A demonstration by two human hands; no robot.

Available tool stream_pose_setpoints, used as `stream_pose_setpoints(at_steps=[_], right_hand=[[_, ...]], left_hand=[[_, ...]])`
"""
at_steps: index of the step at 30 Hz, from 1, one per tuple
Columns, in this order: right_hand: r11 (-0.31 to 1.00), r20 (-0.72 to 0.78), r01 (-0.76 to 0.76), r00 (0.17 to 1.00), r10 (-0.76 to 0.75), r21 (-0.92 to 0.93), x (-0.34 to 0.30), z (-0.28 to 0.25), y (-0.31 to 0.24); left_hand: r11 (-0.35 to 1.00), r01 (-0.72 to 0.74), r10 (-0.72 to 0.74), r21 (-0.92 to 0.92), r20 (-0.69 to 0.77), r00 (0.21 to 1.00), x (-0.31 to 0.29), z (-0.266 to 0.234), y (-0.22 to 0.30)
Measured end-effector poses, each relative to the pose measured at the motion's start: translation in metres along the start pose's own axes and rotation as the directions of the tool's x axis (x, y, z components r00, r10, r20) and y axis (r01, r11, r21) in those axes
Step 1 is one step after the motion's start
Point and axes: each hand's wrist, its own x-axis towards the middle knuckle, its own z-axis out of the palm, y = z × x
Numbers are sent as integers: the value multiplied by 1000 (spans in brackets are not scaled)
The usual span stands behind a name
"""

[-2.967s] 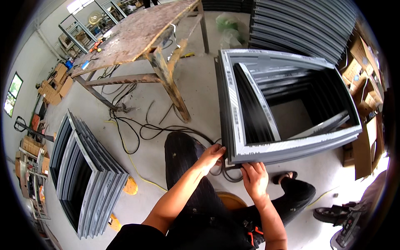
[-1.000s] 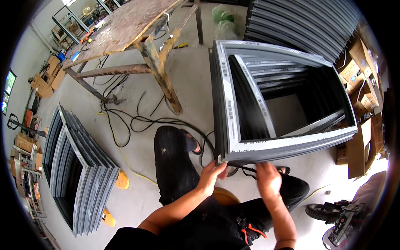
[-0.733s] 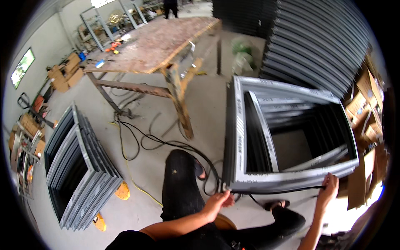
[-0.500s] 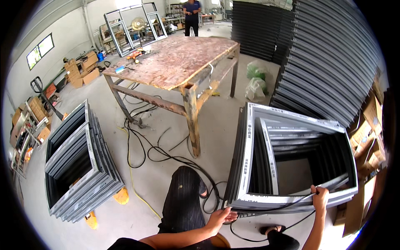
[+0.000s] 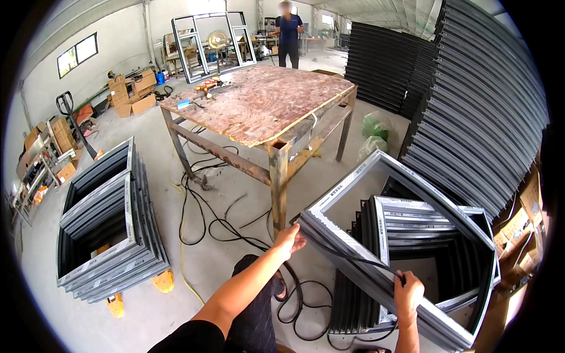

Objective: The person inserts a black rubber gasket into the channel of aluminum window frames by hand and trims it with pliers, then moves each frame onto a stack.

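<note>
A grey window frame (image 5: 353, 176) lies turned askew on top of a stack of similar frames (image 5: 406, 203) at the right. A thin black flexible strip (image 5: 353, 256) runs along its near side. My left hand (image 5: 287, 243) is closed at the frame's left corner, fingertips on the strip's end; the exact grip is partly hidden. Farther along the same side, my right hand (image 5: 408, 293) is closed around the strip and rests against the frame. Beyond it, the strip seems to hang in a loop beneath the near edge.
A worn wooden-topped table (image 5: 259, 100) with rusty legs stands ahead. Black cables (image 5: 229, 226) and a yellow one cross the floor. At left another frame stack (image 5: 112, 235) sits on a yellow-forked pallet truck. Tall profile stacks (image 5: 471, 106) rise at right. A person (image 5: 289, 35) stands behind the table.
The top frame has turned out of line with the stack, its left corner swinging up and away. My left hand has moved up with that corner; my right hand has shifted left and nearer.
</note>
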Motion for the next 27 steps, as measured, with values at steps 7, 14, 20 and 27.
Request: stream_pose_setpoints(at_steps=[7,14,20,27], right_hand=[[963,-33,245,968,-250,-112,-12,-26,-8],[785,-3,44,998,-58,-618,-73,-141,97],[849,-138,-286,958,251,-444,-87,-173,221],[863,-196,-430,900,389,-265,-95,-137,228]], left_hand=[[985,-118,128,123,-75,989,13,6,-7],[979,-132,153,156,-132,979,22,25,-13],[997,-25,27,68,-30,999,9,9,-1],[998,-47,48,39,-9,999,2,9,6]])
